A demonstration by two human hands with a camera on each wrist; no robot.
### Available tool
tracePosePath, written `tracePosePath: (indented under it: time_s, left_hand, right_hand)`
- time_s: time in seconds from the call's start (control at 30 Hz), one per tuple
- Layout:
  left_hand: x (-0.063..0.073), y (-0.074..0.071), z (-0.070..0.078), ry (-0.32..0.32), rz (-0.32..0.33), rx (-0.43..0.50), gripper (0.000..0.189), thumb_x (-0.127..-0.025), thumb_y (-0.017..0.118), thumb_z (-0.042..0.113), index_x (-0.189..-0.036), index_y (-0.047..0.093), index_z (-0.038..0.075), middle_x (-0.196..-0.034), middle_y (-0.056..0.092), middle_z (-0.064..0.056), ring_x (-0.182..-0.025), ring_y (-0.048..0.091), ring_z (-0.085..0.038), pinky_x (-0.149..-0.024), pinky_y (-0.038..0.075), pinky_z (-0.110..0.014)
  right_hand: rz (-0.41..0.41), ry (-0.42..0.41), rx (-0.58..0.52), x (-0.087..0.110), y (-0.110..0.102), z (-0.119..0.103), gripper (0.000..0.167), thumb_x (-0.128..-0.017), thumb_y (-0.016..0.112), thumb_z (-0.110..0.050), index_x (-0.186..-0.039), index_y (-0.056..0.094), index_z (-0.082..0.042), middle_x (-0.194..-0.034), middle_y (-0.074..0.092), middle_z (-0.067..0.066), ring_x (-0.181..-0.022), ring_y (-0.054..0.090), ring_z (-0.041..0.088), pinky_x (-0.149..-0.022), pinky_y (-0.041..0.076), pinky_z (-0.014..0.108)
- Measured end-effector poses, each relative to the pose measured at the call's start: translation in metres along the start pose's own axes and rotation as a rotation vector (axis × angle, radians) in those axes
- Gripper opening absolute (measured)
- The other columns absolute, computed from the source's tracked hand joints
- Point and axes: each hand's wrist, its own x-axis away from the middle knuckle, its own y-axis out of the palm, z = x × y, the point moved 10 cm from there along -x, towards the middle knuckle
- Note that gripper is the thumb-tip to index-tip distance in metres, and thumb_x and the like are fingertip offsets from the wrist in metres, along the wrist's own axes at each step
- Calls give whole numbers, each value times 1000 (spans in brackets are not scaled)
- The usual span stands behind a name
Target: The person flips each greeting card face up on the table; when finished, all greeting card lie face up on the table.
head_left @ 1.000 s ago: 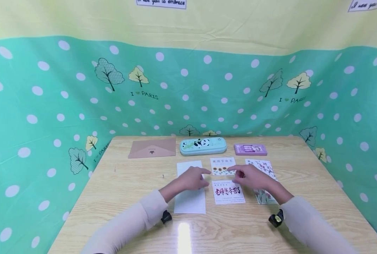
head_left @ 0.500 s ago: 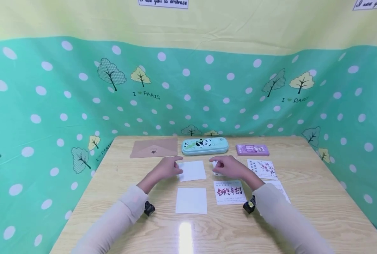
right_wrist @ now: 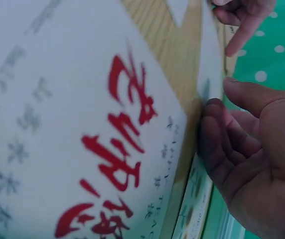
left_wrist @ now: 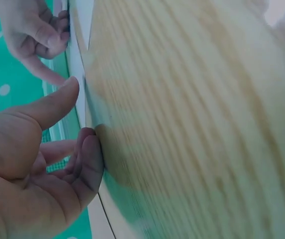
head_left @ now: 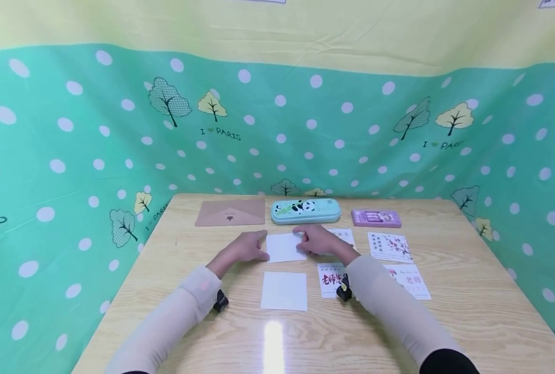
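Note:
In the head view, both hands flank a blank white card (head_left: pixel 283 248) lying on the wooden table. My left hand (head_left: pixel 249 246) has its thumb and index fingertips apart at the card's left edge. At the opposite edge, the right hand (head_left: pixel 319 240) reaches with an extended index finger and the thumb near it. The left wrist view shows the left hand (left_wrist: pixel 43 164) with thumb raised and other fingers bent onto the table. Similarly bent are the fingers of the right hand (right_wrist: pixel 254 144), beside the card with red writing (right_wrist: pixel 117 139). A second blank card (head_left: pixel 284 292) lies nearer.
A brown envelope (head_left: pixel 230 212), a panda pencil case (head_left: pixel 306 211) and a purple box (head_left: pixel 376 218) line the table's back. A card with text (head_left: pixel 342 235) lies partly under the right arm. A blossom card (head_left: pixel 390 246) and another printed card (head_left: pixel 413 281) are at right.
My left hand has moved left off the blank cards, to the far one's left edge. The right hand has moved left from the printed cards to that blank card's right edge, uncovering the rightmost cards.

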Motion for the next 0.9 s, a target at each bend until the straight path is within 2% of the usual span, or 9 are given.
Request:
tracePosePath:
  time_s: [0.2, 0.33, 0.53, 0.63, 0.77, 0.83, 0.9]
  left_hand:
    - [-2, 2, 1, -31, -4, -43, 86, -83, 84, 25, -154, 41, 3, -78, 62, -4, -69, 55, -16, -68, 48, -29]
    - [-2, 3, 0, -48, -8, -52, 87, -83, 84, 26, -155, 40, 4, -82, 63, -4, -74, 59, -17, -75, 51, -31]
    - [-3, 5, 0, -52, -26, -58, 86, -84, 83, 25, -155, 40, 5, -84, 64, -4, -77, 59, -18, -90, 53, -40]
    - [-3, 5, 1, -48, -25, -60, 84, -83, 84, 24, -154, 42, 6, -93, 67, -5, -86, 62, -19, -101, 51, -45]
    - [-3, 2, 2, -48, -5, -25, 84, -81, 85, 21, -152, 44, 7, -115, 68, -11, -108, 64, -27, -112, 45, -50]
    - [-4, 2, 3, -46, 1, 3, 85, -80, 86, 19, -152, 43, 7, -115, 68, -13, -109, 64, -29, -108, 47, -50]
    - [-4, 1, 3, -40, 9, 23, 84, -79, 87, 17, -150, 44, 8, -108, 66, -12, -101, 63, -28, -98, 51, -46]
  right_hand:
    - [-7, 68, -5, -4, 1, 8, 71, -96, 70, -22, -158, 37, -15, -76, 63, 3, -60, 56, 15, -55, 46, 27]
    - [0, 78, 14, -4, 1, 9, 68, -95, 70, -22, -157, 41, -16, -79, 63, 3, -62, 57, 15, -56, 47, 26]
    - [23, 100, -18, -3, 1, 10, 61, -92, 74, -20, -149, 52, -17, -78, 64, 3, -61, 56, 14, -55, 47, 25]
    - [28, 109, -28, -2, 2, 8, 60, -91, 75, -19, -147, 53, -17, -79, 65, 3, -62, 58, 14, -55, 48, 26]
    - [39, 122, -34, -1, 1, 7, 59, -91, 76, -18, -145, 53, -16, -82, 65, 5, -65, 60, 16, -57, 50, 27]
    - [44, 116, -39, -1, 0, 6, 58, -90, 76, -16, -143, 53, -15, -83, 65, 5, -66, 60, 17, -59, 50, 27]
    - [49, 103, -41, 0, 0, 5, 56, -90, 76, -14, -140, 53, -14, -83, 64, 5, -67, 59, 17, -59, 49, 27]
